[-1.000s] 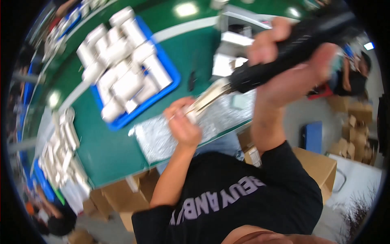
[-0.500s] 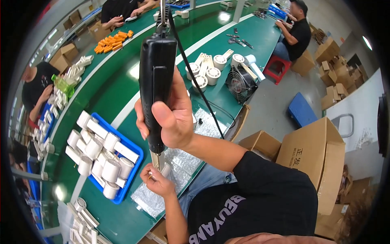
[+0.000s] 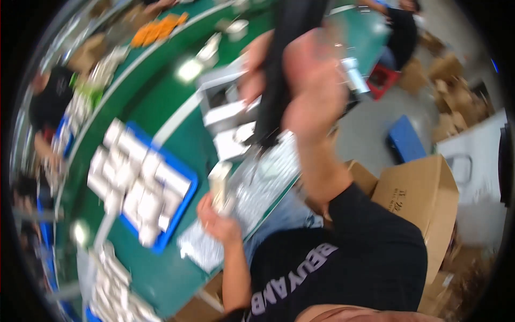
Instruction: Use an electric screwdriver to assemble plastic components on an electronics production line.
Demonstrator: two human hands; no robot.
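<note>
On the near side of the green table (image 3: pixel 161 276), L hand (image 3: pixel 219 224) pinches the lower end of a white plastic part (image 3: pixel 219 182) btwn thumb & fingers, the part sticking up from the grip, w/ a shiny silvery sheet (image 3: pixel 255 190) just to its R. R hand (image 3: pixel 314 80), farther off & to the R, is wrapped round a black power screwdriver (image 3: pixel 276 80), fingers closed on its body, tip aimed down; tip & white part are apart, gap btwn them. Fine finger detail too blurred to tell. L of the L hand: blue tray (image 3: pixel 182 207) heaped w/ white pieces (image 3: pixel 142 185); another white pile (image 3: pixel 115 290) at the near L. Past the driver, grey-white box (image 3: pixel 222 115), partly hidden by R hand. Far L: orange pieces (image 3: pixel 158 30) in a heap, & a co-worker (image 3: pixel 51 99) in a dark top. Far R: another person (image 3: pixel 403 35) by a red stool (image 3: pixel 382 80). R of the table: cardboard box (image 3: pixel 416 185), plus a blue flat thing (image 3: pixel 406 139) on the floor
</note>
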